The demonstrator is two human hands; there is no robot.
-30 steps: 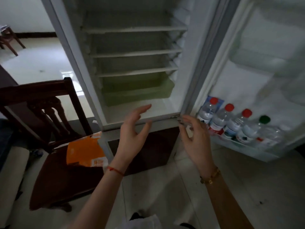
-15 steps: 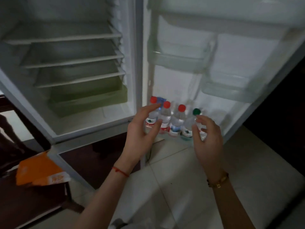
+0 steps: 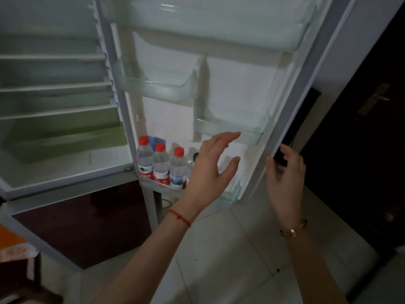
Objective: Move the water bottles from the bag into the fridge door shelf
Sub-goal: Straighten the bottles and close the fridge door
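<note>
Red-capped bottles (image 3: 160, 163) stand in the door shelf (image 3: 232, 195); both hands have moved right, left hand (image 3: 210, 170) and right hand (image 3: 285, 172) open and empty, so loading seems finished.

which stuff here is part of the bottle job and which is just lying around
Job: water bottles, bottom door shelf, left hand, right hand, orange bag.

Lying about: blue carton behind the bottles, green crisper drawer, empty upper door bins, dark door.
</note>
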